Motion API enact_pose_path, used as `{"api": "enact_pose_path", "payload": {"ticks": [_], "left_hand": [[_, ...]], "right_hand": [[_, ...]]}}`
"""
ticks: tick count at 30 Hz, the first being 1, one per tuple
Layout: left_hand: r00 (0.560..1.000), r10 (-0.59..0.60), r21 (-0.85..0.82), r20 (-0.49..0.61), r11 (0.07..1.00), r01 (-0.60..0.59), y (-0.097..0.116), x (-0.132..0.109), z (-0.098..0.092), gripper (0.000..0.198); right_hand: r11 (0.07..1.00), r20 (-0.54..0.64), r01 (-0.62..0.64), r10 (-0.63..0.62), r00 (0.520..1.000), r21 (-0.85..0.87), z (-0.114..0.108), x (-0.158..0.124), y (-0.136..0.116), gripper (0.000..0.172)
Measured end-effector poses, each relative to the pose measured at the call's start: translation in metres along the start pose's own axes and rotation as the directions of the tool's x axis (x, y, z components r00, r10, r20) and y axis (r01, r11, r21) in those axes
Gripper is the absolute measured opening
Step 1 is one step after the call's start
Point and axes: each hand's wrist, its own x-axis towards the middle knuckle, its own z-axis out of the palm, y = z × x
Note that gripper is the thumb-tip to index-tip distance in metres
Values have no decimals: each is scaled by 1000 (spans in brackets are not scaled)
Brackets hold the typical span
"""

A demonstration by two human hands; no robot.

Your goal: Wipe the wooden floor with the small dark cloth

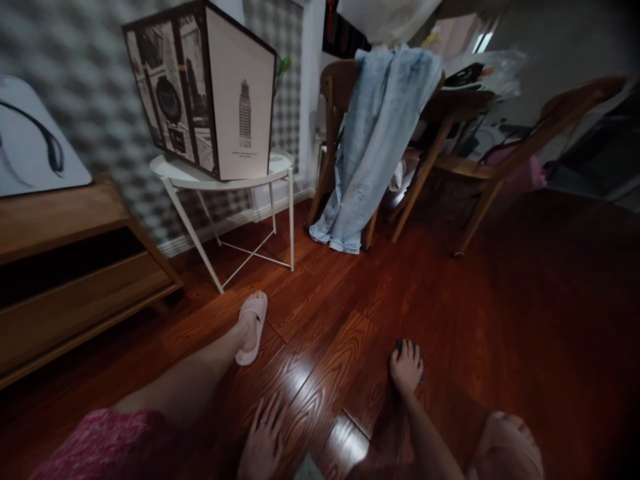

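Observation:
My right hand (406, 366) reaches out low over the dark red wooden floor (500, 320) and presses down on a small dark object (411, 346) that shows only at the fingertips. What that object is I cannot make out. My left hand (263, 440) lies flat on the floor near the bottom edge, fingers spread, holding nothing. My left leg stretches forward to a pink slipper (251, 328). My right foot in another pink slipper (505, 445) sits at the bottom right.
A white round side table (280, 163) carries two framed pictures (200, 90). A wooden cabinet (75, 280) stands at the left. Pale jeans (370, 147) hang over a wooden chair (334, 93), with another chair (505, 167) and a cluttered table behind.

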Motion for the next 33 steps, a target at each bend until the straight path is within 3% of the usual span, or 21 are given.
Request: {"api": "enact_pose_path", "payload": {"ticks": [2, 5, 8, 11, 13, 15, 17, 18, 19, 20, 21, 24, 26, 29, 31, 33], "left_hand": [[1000, -21, -7, -9, 1000, 21, 0, -1, 4, 79], [999, -42, -39, -16, 998, 42, 1, -3, 7, 80], [999, -14, -12, -52, 1000, 14, 2, 0, 4, 77], [995, 2, 34, -101, 999, 2, 2, 4, 0, 75], [993, 5, 41, -118, 999, 0, 1, 5, 1, 76], [992, -8, 32, -125, 999, 12, 1, 4, 7, 78], [992, -13, 4, -122, 1000, 14, 0, 2, 14, 79], [993, -14, -14, -117, 1000, 12, 1, 1, 17, 79], [994, -16, -31, -113, 999, 12, 1, -1, 20, 80], [994, -20, -48, -106, 999, 15, 2, -2, 23, 81], [995, -31, -61, -98, 998, 25, 3, -3, 24, 83], [995, -76, -116, -65, 991, 68, 3, -1, 22, 82], [997, -74, -182, -36, 981, 66, -5, 11, 17, 69], [999, -49, -250, -22, 967, 42, -33, 48, 13, 49], [998, -49, -258, -29, 965, 40, -59, 84, 13, 46], [998, -43, -263, -36, 964, 32, -87, 122, 14, 52]], "right_hand": [[1000, -42, -25, 26, 999, 5, 4, -18, 2, 62], [999, -65, -17, 19, 998, 31, 5, -55, -19, 64], [989, 11, 124, -125, 992, 79, 3, -106, -59, 63], [943, 108, 297, -313, 943, 148, 2, -164, -100, 59], [885, 149, 415, -449, 881, 212, 1, -195, -117, 58], [784, 177, 548, -607, 775, 293, -1, -210, -121, 61], [668, 198, 650, -737, 646, 362, -6, -205, -108, 63], [636, 208, 673, -767, 608, 377, -9, -196, -95, 62], [636, 218, 676, -768, 603, 372, -13, -184, -79, 61], [668, 224, 657, -741, 633, 350, -16, -170, -60, 59], [725, 223, 615, -685, 694, 311, -19, -157, -39, 58], [916, 146, 364, -389, 910, 168, -23, -129, 26, 59], [979, 45, 176, -181, 982, 106, -22, -126, 55, 62], [995, -105, -79, 85, 991, 60, -16, -137, 57, 67], [980, -172, -191, 198, 965, 57, -10, -149, 32, 67], [985, -178, -149, 162, 971, 82, -2, -162, -7, 66]]}}
